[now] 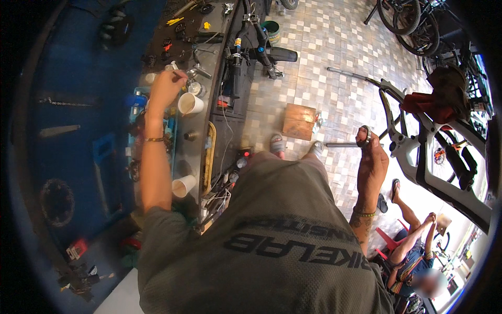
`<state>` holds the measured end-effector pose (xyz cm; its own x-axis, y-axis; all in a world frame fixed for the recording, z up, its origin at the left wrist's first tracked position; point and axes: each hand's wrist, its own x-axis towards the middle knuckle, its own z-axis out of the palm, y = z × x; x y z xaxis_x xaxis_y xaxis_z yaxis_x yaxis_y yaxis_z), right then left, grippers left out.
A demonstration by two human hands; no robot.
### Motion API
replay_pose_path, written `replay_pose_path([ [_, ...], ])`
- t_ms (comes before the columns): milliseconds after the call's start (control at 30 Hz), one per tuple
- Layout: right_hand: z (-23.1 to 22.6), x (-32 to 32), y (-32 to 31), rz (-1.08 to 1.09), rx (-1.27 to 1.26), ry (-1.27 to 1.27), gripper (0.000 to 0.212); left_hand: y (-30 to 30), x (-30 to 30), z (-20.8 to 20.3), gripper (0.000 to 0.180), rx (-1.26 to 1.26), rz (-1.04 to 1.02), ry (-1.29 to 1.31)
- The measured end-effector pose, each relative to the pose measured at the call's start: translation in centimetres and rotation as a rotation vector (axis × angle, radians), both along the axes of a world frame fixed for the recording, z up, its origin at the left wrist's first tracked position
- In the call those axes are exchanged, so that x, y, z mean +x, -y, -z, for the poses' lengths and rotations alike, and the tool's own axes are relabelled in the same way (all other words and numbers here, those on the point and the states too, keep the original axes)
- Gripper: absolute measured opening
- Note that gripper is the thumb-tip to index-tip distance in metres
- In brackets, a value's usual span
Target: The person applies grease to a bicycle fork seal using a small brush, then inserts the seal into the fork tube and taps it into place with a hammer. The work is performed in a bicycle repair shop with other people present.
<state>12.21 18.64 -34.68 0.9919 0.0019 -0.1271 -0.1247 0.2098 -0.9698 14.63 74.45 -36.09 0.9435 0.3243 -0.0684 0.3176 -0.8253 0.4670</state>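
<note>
My left hand reaches over the workbench with its fingers pinched together. A small pale item shows at its fingertips, too blurred to name. Close beside this hand are a white paper cup and a small round container. Raised on the other side, my right hand has its fingers closed on a small metal ring. To the right of that hand, a white and black bike frame is held up, with a dark red rag draped over it.
Another paper cup stands nearer on the bench. Bike fork parts lie along its edge. A wooden box rests on the tiled floor, near a metal stand leg. Bicycles stand far right; a person sits at lower right.
</note>
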Motion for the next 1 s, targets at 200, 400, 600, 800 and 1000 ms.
replay_pose_path([
  [200,-0.4,0.2,0.8,0.013,-0.138,0.04,0.042,0.1,0.4,1.8,0.016,0.072,0.048,-0.02],
  [400,-0.2,0.2,1.4,0.01,-0.132,0.045,0.041,0.3,0.1,2.1,0.014,0.181,0.136,0.003],
  [600,0.1,-0.6,1.4,0.045,-0.185,0.062,0.04,0.5,0.6,2.5,0.019,0.229,0.129,-0.001],
  [800,2.9,-2.0,3.8,0.062,-0.46,0.142,0.027,-1.2,2.3,3.6,0.033,0.167,0.11,-0.25],
  [1000,-1.5,-1.7,3.9,-0.021,-0.06,0.157,0.024,-5.3,-0.9,-1.7,0.027,-0.163,-0.077,-0.105],
])
